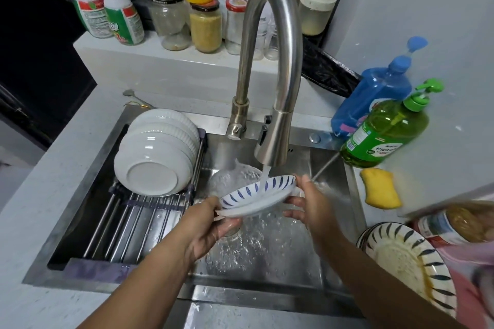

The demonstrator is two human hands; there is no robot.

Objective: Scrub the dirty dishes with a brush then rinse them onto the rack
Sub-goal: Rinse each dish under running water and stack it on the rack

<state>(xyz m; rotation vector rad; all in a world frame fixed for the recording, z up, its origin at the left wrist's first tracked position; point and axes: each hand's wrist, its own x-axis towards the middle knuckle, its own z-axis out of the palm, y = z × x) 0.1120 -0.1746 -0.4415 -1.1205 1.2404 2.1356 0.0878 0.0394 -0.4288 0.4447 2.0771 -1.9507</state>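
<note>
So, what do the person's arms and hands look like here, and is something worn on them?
Both forearms are bare up to the bottom edge of the picture; no sleeve shows on either. The left hand and the right hand have no gloves, and I see no ring, watch or bracelet on them. Both hands look wet and glossy. Fingers are partly blurred, so small details cannot be told.

From my sink (331,224), the rack (128,222) of bowls (155,157) lies at nine o'clock, the faucet (270,61) at twelve, dirty plates (401,256) at three.
</note>
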